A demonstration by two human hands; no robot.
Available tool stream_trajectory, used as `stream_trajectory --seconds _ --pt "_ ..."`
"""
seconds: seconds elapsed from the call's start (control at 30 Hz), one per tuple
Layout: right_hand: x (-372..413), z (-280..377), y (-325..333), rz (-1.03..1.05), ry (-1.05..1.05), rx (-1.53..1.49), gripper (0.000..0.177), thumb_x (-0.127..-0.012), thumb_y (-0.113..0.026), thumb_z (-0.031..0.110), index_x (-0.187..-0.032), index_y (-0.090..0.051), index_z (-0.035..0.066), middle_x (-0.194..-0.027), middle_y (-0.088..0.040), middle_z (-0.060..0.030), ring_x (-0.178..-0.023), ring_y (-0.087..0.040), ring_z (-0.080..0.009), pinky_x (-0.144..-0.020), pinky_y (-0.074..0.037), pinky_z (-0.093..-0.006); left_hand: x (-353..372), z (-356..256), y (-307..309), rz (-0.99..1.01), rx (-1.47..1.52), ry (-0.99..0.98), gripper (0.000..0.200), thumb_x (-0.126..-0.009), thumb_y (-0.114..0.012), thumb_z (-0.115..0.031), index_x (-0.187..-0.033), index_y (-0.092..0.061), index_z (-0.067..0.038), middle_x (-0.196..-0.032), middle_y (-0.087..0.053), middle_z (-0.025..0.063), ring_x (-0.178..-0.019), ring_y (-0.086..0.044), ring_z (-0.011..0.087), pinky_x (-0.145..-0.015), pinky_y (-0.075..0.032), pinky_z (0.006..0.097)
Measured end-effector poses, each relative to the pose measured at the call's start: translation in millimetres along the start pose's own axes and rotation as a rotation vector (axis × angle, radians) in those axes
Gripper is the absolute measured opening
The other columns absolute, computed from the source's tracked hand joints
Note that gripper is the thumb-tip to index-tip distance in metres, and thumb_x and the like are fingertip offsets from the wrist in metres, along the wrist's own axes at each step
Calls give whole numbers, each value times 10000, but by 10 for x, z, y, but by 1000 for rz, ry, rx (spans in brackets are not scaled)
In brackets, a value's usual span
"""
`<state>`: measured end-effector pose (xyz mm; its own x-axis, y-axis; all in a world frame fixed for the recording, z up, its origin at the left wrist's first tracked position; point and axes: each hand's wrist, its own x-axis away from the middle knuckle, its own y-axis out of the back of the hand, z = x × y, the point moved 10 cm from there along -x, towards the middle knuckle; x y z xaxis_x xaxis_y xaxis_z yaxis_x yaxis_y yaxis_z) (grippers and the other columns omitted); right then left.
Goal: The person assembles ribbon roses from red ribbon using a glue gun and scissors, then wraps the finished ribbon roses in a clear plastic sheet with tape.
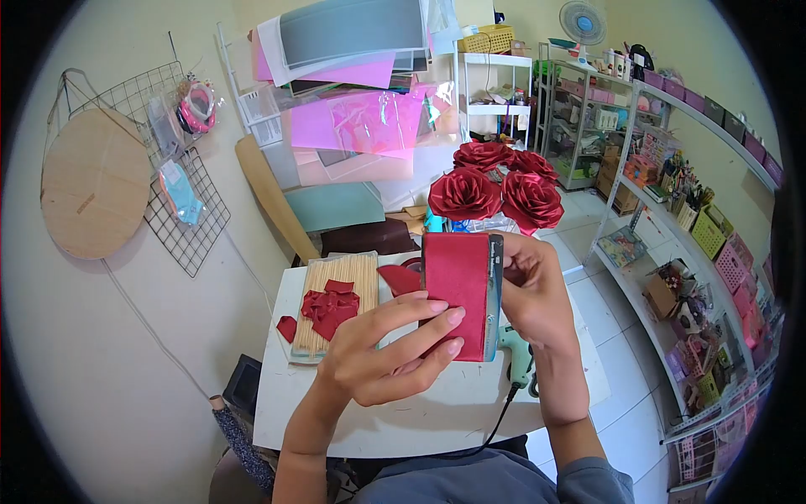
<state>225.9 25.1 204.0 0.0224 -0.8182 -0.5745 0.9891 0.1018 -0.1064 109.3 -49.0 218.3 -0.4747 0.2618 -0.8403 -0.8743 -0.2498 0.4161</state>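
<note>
I hold a rectangular card [495, 294] with printed edges upright above the table, and a wide strip of red satin ribbon [454, 277] covers most of its face. The fingers of my left hand [390, 344] lie across the lower left of the ribbon, gripping it against the card. My right hand [533, 281] is at the upper right edge with curled fingers, partly hidden behind the card. Below my right wrist a pale green hot glue gun [518, 357] rests on the table. Another piece of red ribbon [399, 280] shows left of the card.
Red ribbon petals [332, 307] lie on a bundle of wooden skewers [367, 270] at the left of the white table [290, 412]. Several red ribbon roses [464, 194] stand behind the card. The glue gun's black cord [501, 417] runs over the front edge. Shelves [630, 197] line the right wall.
</note>
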Motion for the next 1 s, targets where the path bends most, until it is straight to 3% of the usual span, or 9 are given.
stream_trajectory --seconds 0.17,0.33,0.47,0.57,0.67,0.8,0.87,0.93,1.0 --pt "87 154 -181 205 31 71 393 -675 -386 -136 -1043 -467 -25 -881 -562 -64 -796 -513 -81 -655 -410 -195 20 17 77 -46 -63 20 170 -600 -624 -7 -742 -556 -70 -889 -570 52 -847 -513 201 -657 -521 294" --pt "162 164 -286 392 -68 -190 455 -677 -417 -136 -1118 -405 -26 -919 -551 -76 -823 -510 -92 -668 -407 -201 13 -1 43 28 -113 18 186 -607 -617 -5 -780 -575 -61 -889 -572 39 -869 -507 179 -678 -515 265" --pt "147 139 -324 346 -103 -132 401 -714 -479 -86 -1107 -410 -35 -920 -553 -75 -823 -507 -80 -667 -409 -201 12 23 22 42 -143 15 200 -621 -603 4 -812 -578 -49 -890 -571 42 -876 -506 172 -680 -513 247" --pt "53 -5 -176 172 -172 -38 366 -637 -556 -92 -995 -496 -48 -841 -573 -66 -761 -523 -83 -666 -401 -194 21 85 -53 79 -194 -5 231 -606 -643 -47 -828 -581 -41 -891 -570 42 -873 -509 178 -694 -494 260" --pt "26 -30 -120 94 -137 34 331 -682 -563 -52 -1004 -493 -25 -824 -571 -47 -724 -515 -66 -626 -396 -190 72 318 -72 46 99 207 320 -552 -703 -118 -832 -579 -26 -915 -564 32 -859 -515 190 -710 -464 275" --pt "61 -82 -197 129 -183 143 308 -710 -552 -34 -1012 -492 -4 -787 -559 -22 -668 -492 -49 -566 -380 -190 424 816 178 -493 585 757 508 -589 -672 -11 -1041 -442 22 -916 -499 95 -879 -490 166 -728 -462 292" --pt "71 -147 -213 146 -201 199 307 -714 -550 -31 -1014 -491 0 -780 -554 -16 -654 -483 -45 -550 -373 -190 417 837 183 -461 654 838 495 -597 -661 2 -1040 -441 26 -919 -494 95 -879 -488 158 -726 -466 279" --pt "59 -167 -281 254 -102 320 334 -736 -514 1 -1063 -452 29 -629 -541 -34 -499 -406 -22 -410 -317 -183 446 868 127 -397 740 894 478 -610 -643 27 -1043 -440 29 -923 -485 86 -883 -482 142 -705 -479 250" --pt "69 -130 -338 284 -97 317 341 -736 -513 1 -1069 -448 31 -635 -547 -44 -499 -408 -29 -409 -319 -186 418 866 145 -427 750 936 440 -610 -645 25 -1010 -463 31 -928 -482 87 -881 -484 142 -710 -480 254"
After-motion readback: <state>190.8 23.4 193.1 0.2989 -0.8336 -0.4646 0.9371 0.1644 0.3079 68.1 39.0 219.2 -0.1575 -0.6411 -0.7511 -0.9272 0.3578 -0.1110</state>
